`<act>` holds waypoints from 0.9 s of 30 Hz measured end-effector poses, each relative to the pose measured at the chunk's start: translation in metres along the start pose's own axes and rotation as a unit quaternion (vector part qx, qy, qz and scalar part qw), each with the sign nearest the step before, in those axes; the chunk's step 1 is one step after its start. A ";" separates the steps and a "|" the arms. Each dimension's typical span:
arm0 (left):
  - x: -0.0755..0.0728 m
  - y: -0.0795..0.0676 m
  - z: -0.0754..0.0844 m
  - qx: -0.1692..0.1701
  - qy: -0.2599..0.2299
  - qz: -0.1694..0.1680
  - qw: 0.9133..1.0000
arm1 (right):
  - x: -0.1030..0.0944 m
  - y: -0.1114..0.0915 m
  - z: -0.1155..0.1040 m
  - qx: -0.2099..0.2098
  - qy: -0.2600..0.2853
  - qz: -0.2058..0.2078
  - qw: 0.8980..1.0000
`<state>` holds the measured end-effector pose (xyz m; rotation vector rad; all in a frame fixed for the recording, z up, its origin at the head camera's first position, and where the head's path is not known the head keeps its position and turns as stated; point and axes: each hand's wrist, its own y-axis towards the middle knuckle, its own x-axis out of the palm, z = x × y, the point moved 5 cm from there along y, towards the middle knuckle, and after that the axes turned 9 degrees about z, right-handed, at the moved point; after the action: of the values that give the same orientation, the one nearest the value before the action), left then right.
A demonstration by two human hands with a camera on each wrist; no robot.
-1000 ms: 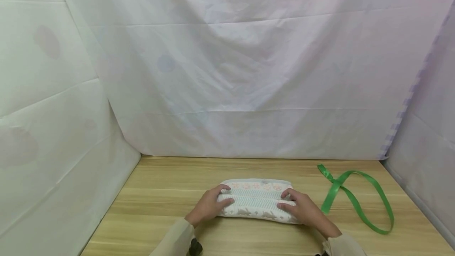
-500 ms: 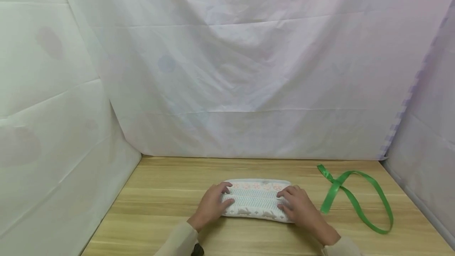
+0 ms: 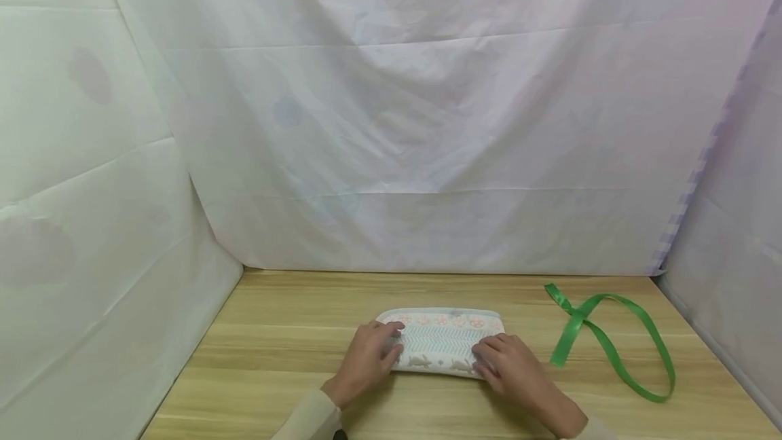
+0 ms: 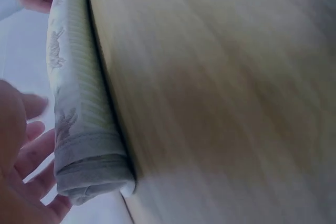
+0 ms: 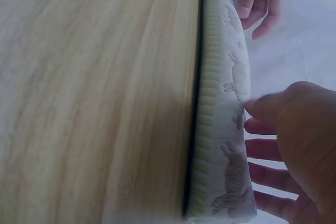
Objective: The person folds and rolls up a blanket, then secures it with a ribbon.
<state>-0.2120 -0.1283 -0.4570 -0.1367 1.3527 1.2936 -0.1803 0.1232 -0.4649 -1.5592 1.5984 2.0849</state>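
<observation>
A white folded cloth (image 3: 441,339) with grey rabbits, a blue-green herringbone band and orange flowers lies flat near the front of the table. My left hand (image 3: 365,362) rests over its left end, fingers loosely bent. Over the right end lies my right hand (image 3: 512,369), fingertips on the rabbit band. The left wrist view shows the cloth's layered, rolled-looking edge (image 4: 94,174) beside my spread fingers (image 4: 39,156). Seen from the right wrist, the thumb and fingers touch the upper face of the cloth (image 5: 231,114), not wrapped round it.
A green ribbon (image 3: 666,352) lies in a crossed loop on the right of the wooden table (image 3: 275,338). White sheets hang behind as a back wall (image 3: 427,121) and along both sides.
My right hand has shifted left and a little toward the front edge over the cloth. My left hand's fingers have come slightly lower and farther over its left end. The ribbon stays put.
</observation>
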 end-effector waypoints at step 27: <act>0.006 -0.011 -0.006 0.011 0.025 -0.121 0.992 | 0.003 -0.006 0.011 0.049 0.033 -0.047 0.997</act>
<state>-0.2095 -0.1327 -0.4698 -0.3105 1.3485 1.0767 -0.1853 0.1330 -0.4720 -1.6536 1.5884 1.8977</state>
